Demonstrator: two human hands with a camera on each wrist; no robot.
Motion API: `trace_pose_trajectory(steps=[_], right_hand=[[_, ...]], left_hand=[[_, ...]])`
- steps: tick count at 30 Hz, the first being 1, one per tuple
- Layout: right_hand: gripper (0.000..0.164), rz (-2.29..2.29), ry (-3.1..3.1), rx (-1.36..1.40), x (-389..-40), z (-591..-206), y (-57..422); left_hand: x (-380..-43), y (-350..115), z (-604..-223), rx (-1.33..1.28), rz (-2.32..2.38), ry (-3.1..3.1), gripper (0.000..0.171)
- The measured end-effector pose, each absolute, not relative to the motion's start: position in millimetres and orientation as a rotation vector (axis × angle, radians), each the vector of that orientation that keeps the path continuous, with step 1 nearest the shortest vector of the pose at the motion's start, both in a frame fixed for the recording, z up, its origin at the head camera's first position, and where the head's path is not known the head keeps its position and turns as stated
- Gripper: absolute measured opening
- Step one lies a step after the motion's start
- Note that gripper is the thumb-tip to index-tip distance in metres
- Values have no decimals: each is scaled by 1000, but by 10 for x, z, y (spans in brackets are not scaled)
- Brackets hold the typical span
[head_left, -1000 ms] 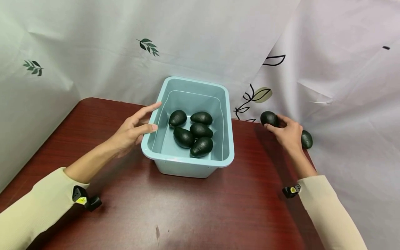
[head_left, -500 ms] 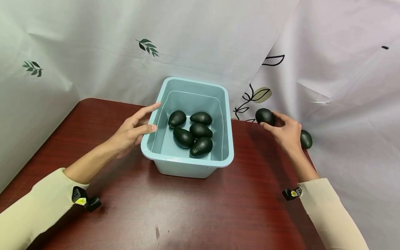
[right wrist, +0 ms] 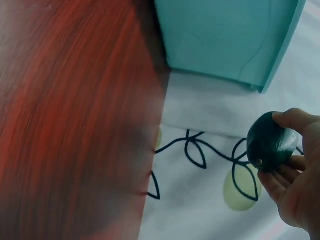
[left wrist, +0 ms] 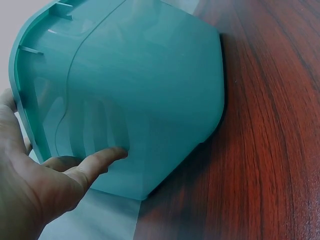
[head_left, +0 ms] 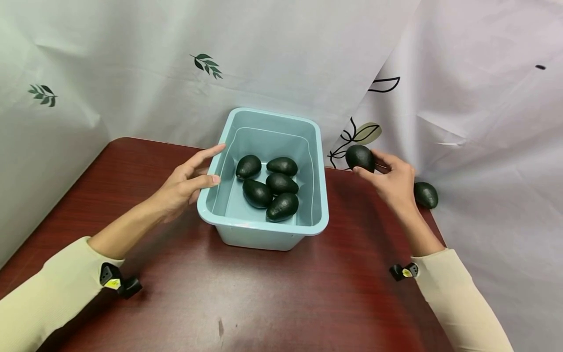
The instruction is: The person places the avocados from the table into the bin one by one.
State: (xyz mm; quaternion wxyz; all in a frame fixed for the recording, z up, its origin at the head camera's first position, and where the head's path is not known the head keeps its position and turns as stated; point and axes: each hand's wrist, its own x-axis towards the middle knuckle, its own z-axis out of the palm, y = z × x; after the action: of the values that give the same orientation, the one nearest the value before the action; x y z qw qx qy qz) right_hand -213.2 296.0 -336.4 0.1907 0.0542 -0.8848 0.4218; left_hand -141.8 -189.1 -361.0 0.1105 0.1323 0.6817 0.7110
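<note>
My left hand (head_left: 184,182) rests at the left side of a light blue plastic tub (head_left: 263,225), thumb and index finger on its rim. Other fingers touch the outer wall below, as the left wrist view shows. Inside the tub several dark green avocados (head_left: 282,207) lie on the bottom. To the right of the tub, my right hand (head_left: 393,182) holds one avocado (head_left: 359,158) above the table's back edge. In the right wrist view that avocado (right wrist: 270,142) is pinched between thumb and fingers.
Another avocado (head_left: 425,195) lies at the table's right edge, beside the right wrist. A white patterned cloth (head_left: 281,54) hangs behind the reddish-brown table (head_left: 264,298) and along its sides. The tub stands close to the back cloth.
The right hand has moved left and a little up with its avocado, nearer the tub. More of the avocado at the right edge shows. The left hand and the tub have stayed put.
</note>
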Motion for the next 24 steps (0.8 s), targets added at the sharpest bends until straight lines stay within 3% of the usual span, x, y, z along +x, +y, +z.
trace_pose_trajectory(steps=[24], right_hand=[[61, 1261, -2365, 189, -2089, -3158, 2701]], left_hand=[[-1412, -1889, -3604, 387, 2104, 1987, 75]])
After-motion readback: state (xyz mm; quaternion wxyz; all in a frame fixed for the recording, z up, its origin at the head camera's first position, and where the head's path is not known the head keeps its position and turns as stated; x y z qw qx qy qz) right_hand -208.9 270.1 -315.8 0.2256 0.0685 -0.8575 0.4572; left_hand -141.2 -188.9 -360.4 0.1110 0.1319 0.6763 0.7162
